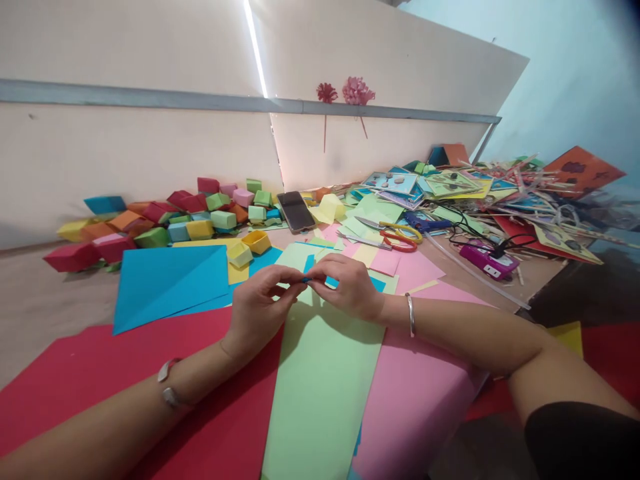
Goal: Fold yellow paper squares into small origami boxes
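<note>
Between the fingertips of both hands is a small piece of blue paper (305, 280), mostly hidden by the fingers. My left hand (260, 303) pinches its left end, and my right hand (347, 283) pinches the right end. Both are held above a long light green sheet (320, 373). A blue strip (309, 262) lies just behind the fingertips. Two small yellow paper boxes, a pale one (240, 255) and a darker one (257, 242), stand behind my left hand. Behind my right hand are scissors with red and yellow handles (400, 237).
Red sheets (200, 393), blue sheets (170, 280) and pink sheets (420, 387) cover the table. Several coloured paper boxes (165, 213) pile up at the back left, beside a phone (296, 212). At right are a purple power socket (490, 260), a blue glue gun (427, 223) and heaped paper crafts.
</note>
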`<state>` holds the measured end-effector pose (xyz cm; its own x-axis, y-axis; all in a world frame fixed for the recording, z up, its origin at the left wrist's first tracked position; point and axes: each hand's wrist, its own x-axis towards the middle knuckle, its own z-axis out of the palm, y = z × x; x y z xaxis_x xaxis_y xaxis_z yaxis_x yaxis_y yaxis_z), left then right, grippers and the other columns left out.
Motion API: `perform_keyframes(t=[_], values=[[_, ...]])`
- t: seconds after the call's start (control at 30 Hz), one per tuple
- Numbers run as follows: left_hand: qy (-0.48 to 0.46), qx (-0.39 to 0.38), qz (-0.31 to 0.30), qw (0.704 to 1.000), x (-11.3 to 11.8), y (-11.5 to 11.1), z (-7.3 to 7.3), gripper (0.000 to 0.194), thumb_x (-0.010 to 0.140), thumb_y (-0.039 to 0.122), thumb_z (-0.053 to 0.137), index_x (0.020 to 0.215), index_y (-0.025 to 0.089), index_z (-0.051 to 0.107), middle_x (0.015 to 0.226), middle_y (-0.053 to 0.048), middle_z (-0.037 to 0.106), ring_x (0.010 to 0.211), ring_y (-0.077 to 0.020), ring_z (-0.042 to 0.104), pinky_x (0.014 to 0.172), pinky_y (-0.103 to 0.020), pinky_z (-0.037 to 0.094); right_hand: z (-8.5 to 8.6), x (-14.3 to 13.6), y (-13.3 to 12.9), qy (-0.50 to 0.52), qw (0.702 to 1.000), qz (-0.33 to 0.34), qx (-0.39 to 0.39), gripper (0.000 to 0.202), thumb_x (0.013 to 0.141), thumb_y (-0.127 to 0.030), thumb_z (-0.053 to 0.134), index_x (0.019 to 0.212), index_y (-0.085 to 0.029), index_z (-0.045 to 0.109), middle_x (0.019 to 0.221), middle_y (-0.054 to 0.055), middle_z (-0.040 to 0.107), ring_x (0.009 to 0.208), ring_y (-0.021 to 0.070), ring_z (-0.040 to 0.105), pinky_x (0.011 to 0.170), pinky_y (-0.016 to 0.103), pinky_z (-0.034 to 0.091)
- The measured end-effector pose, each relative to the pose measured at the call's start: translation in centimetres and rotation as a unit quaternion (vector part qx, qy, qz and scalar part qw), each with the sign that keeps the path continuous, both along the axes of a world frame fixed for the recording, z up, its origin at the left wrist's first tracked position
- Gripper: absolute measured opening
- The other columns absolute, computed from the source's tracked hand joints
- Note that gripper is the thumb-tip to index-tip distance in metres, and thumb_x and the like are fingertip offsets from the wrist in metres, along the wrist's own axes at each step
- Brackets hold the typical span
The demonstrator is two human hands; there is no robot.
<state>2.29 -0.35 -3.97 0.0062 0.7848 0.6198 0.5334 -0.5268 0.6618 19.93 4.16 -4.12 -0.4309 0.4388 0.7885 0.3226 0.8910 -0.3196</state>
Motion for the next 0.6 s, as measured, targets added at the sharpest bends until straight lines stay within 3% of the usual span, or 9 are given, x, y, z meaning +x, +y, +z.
perform_keyframes(t=[0.4, 0.6], values=[[0.046, 0.065, -0.001, 0.997, -0.13, 0.25, -0.07, 0.005, 0.081, 0.021, 0.065, 0.077, 0.020, 0.068, 0.077, 0.000, 0.069, 0.065, -0.0117, 0.062, 0.054, -0.020, 0.054, -0.19, -0.13, 0.22, -0.058, 0.998, -0.020, 0.016, 0.012, 0.090, -0.018, 0.057, 0.082, -0.017, 0.065, 0.077, 0.004, 0.066, 0.073, 0.0143, 0.059, 0.069, 0.027, 0.045], [0.076, 0.097, -0.007, 0.992, -0.09, 0.21, 0.33, 0.011, 0.082, 0.020, 0.064, 0.072, 0.020, 0.069, 0.075, -0.001, 0.068, 0.061, -0.0105, 0.061, 0.050, -0.018, 0.050, 0.11, 0.00, 0.19, -0.107, 0.985, -0.064, 0.117, 0.017, 0.089, -0.018, 0.053, 0.076, -0.018, 0.064, 0.073, 0.002, 0.066, 0.069, 0.0131, 0.057, 0.064, 0.028, 0.035]])
